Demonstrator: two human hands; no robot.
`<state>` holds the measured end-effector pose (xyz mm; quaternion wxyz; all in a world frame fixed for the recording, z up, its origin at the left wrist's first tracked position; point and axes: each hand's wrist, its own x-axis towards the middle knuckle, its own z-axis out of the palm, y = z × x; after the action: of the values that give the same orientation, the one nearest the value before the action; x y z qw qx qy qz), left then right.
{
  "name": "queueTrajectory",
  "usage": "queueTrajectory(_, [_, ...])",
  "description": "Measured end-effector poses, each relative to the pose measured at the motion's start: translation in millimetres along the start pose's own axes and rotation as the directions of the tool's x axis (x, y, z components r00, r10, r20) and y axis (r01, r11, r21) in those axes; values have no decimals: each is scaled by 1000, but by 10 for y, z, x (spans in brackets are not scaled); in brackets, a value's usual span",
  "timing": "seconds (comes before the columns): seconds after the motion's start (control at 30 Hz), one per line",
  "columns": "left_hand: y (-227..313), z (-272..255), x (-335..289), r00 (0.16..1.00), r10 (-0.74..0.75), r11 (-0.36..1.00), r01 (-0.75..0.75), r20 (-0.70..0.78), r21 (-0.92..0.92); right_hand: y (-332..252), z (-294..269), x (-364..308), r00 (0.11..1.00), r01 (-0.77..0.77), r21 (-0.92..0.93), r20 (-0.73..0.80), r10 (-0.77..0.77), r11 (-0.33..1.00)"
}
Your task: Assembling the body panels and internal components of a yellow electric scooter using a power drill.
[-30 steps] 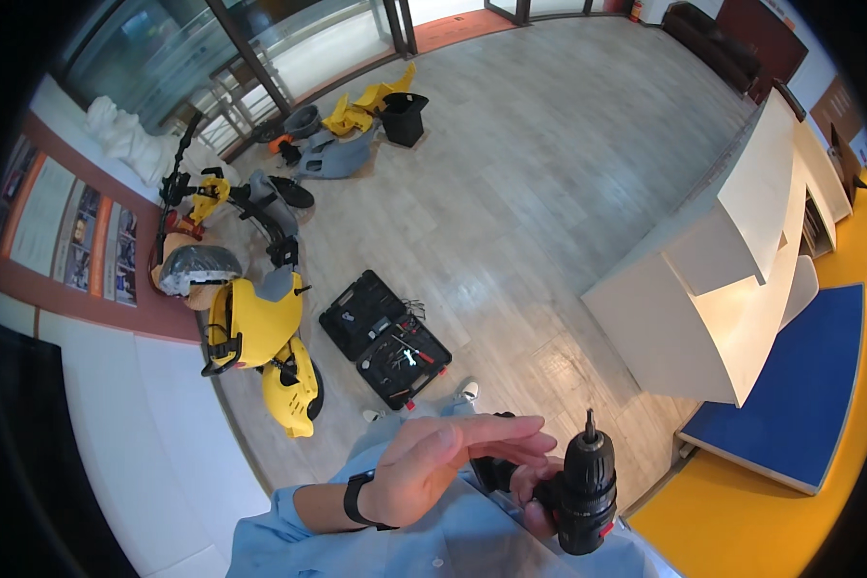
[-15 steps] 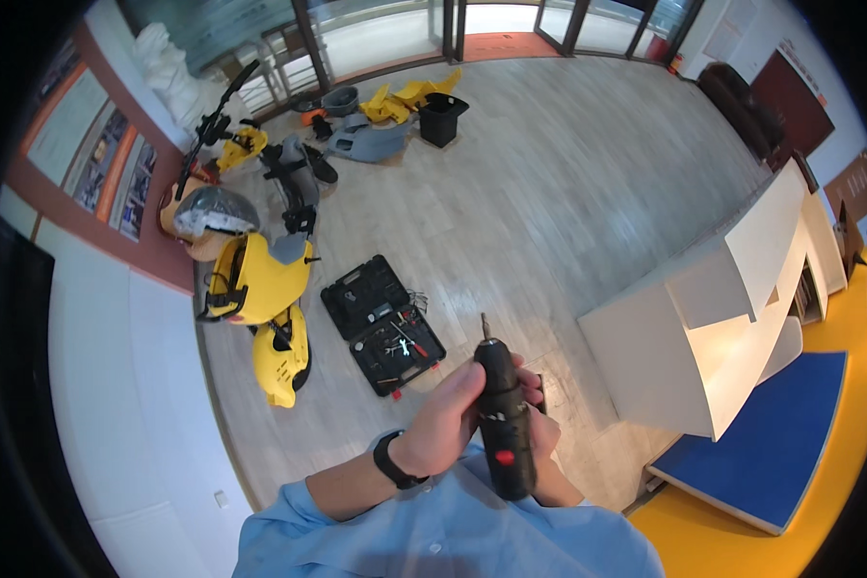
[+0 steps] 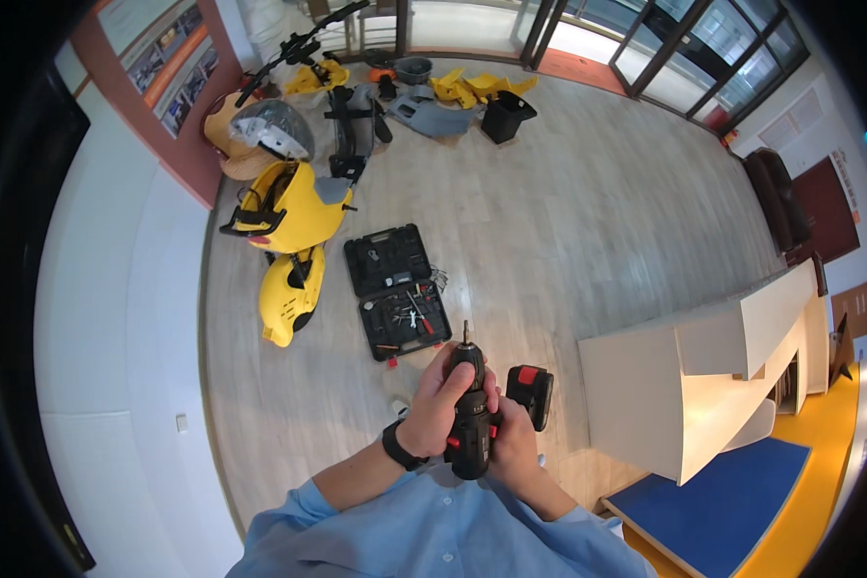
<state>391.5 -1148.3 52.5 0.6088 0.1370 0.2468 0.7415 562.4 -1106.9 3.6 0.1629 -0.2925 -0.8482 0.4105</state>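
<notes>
A black cordless drill (image 3: pixel 471 438) with red details is held in front of my chest, its body pointing away from me. My left hand (image 3: pixel 430 416), with a black band on the wrist, closes around the front of the drill near the chuck. A thin metal bit (image 3: pixel 466 331) sticks out of the chuck. Round the drill's handle my right hand (image 3: pixel 516 445) is closed, and that handle is mostly hidden by the fingers. The battery pack (image 3: pixel 531 395), black with a red patch, juts out to the right beyond the right hand.
An open black tool case (image 3: pixel 363 310) with several hand tools lies on the floor ahead. Yellow scooter body panels (image 3: pixel 297 217), a scooter frame (image 3: pixel 349 130) and a black bin (image 3: pixel 503 118) stand farther off. To the right are a white counter (image 3: pixel 636 385) and a blue panel (image 3: pixel 718 501).
The drill has rolled in my hands, so its battery pack now shows on the right. My view has shifted, and the drill appears slightly farther left. Both hands keep hold of it.
</notes>
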Motion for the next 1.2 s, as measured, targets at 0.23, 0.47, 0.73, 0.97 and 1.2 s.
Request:
queueTrajectory(0.23, [93,-164,-174,999,-25,929,32,-23,369,-504,-459,148,998,61,-21,0,-61,998])
queueTrajectory(0.47, [-92,-201,-124,991,134,381,-49,-3,923,-731,-426,738,995,-90,-119,-58,84,989])
queueTrajectory(0.73, [-58,-244,358,991,-6,597,-105,136,796,-90,-486,1112,1000,17,311,12,-21,950])
queueTrajectory(0.97, [-151,-29,907,999,-3,523,-36,44,851,308,-893,1527,972,226,335,-18,-233,915])
queueTrajectory(1.2, [-298,-62,1314,951,269,178,-208,156,962,256,-1056,1788,942,293,30,-182,-283,956])
